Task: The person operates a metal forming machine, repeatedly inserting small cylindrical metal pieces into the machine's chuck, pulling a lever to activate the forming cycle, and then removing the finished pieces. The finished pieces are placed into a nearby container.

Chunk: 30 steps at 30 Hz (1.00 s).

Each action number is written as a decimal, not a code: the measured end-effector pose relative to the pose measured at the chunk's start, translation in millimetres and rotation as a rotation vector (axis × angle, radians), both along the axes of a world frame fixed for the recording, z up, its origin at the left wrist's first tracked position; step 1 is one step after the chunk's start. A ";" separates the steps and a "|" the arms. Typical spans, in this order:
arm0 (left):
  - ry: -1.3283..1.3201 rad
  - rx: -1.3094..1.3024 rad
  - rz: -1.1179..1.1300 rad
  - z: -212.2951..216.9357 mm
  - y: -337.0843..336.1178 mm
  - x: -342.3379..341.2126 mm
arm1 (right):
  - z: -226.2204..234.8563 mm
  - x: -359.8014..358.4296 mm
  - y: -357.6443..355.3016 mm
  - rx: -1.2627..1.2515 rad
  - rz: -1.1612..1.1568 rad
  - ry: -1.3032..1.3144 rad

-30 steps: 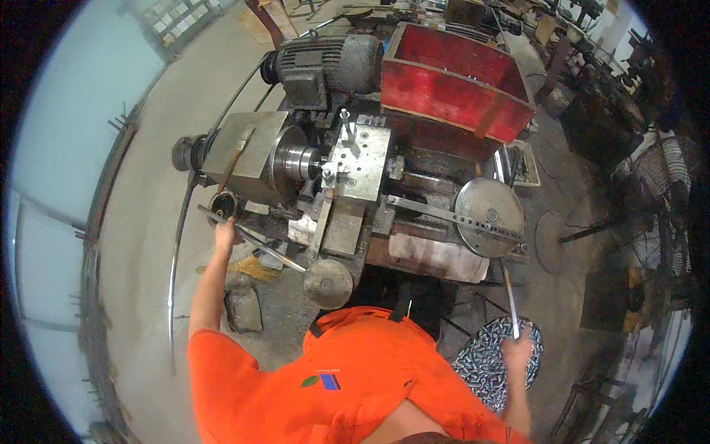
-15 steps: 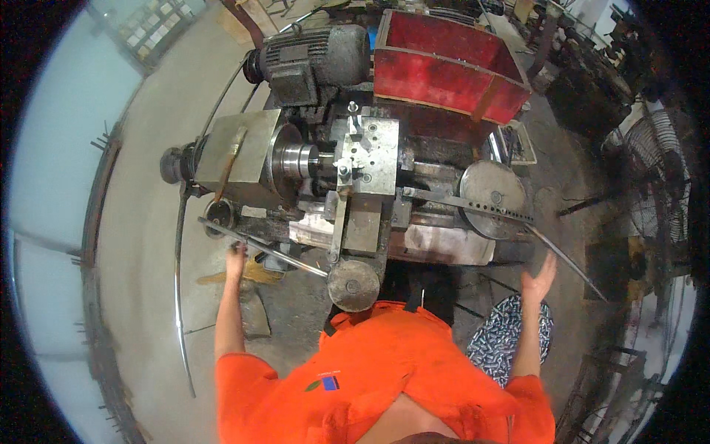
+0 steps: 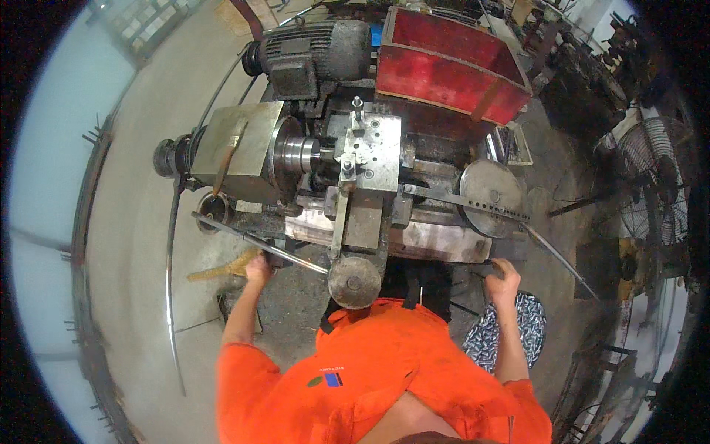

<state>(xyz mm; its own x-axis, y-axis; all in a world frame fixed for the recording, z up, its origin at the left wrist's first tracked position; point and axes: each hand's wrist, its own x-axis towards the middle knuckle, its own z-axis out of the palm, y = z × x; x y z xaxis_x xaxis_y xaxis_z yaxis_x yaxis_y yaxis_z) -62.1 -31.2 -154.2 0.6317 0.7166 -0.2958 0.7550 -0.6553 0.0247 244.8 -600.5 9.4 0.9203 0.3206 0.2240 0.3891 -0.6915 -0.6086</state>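
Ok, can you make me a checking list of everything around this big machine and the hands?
Surface: grey concrete floor, stained.
Job's things: metal lathe with shiny chuck; long steel rod; round handwheel.
Clutter: red bin; brush on the headstock; bucket of small metal parts.
Hands: left hand at the rod; right hand on a lever by the machine's front.
Cables: nothing seen clearly.
Surroundings: electric motor; standing fan; curved metal strip on the floor.

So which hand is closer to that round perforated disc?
Right hand: it is just below the perforated disc. The left hand is far across, on the long lever.
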 end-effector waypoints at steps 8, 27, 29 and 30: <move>0.002 -0.079 0.032 19.2 7.4 -14.0 | 104.4 47.1 119.1 0.101 0.301 -0.092; -0.132 0.475 0.613 214.2 41.2 -194.7 | 142.8 13.7 421.6 -0.473 0.819 -0.146; -0.195 0.456 0.569 216.7 59.4 -201.2 | 145.3 14.7 421.9 -0.495 0.820 -0.134; -0.200 0.432 0.578 220.4 64.0 -201.6 | 147.0 14.5 422.5 -0.499 0.830 -0.117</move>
